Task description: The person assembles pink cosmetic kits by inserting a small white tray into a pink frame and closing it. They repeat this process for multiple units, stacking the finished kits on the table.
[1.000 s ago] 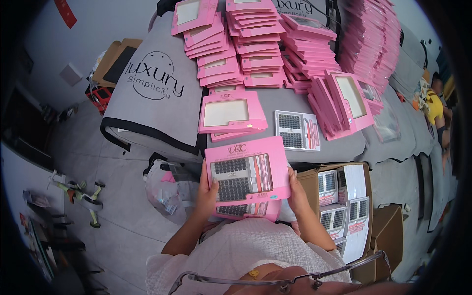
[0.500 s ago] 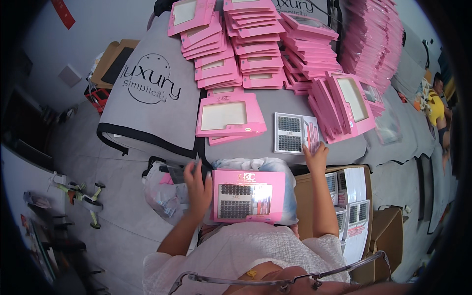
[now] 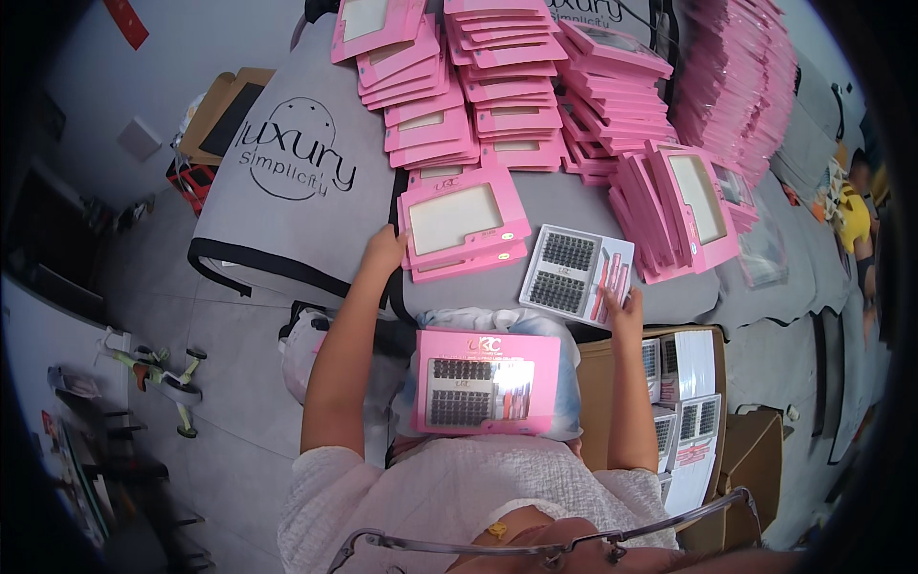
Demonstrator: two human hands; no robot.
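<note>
My left hand (image 3: pixel 385 250) grips the left edge of a pink windowed box sleeve (image 3: pixel 514 212), which rests tilted on top of another on the grey sofa cover. The sleeve's window shows white, with no lashes behind it. My right hand (image 3: pixel 626 314) is closed on the lower right corner of a clear-lidded false eyelash kit (image 3: pixel 560 267), holding it at a slant near the sofa's front edge. Rows of dark lash clusters and pink tools show inside. Across my lap lies a pink sleeve with a lash kit inside (image 3: pixel 543 387), untouched by either hand.
Stacks of pink sleeves (image 3: pixel 516 88) cover the sofa's back, with a leaning bundle (image 3: pixel 710 251) at right. A tall wrapped stack (image 3: pixel 736 86) stands behind. An open carton (image 3: pixel 602 383) with more kits sits by my right arm. A small tricycle (image 3: pixel 177 387) stands on the left floor.
My left hand has gone from beside my lap forward to the pink sleeve, which has turned slightly. My right hand has tilted the lash kit and drawn it a little nearer.
</note>
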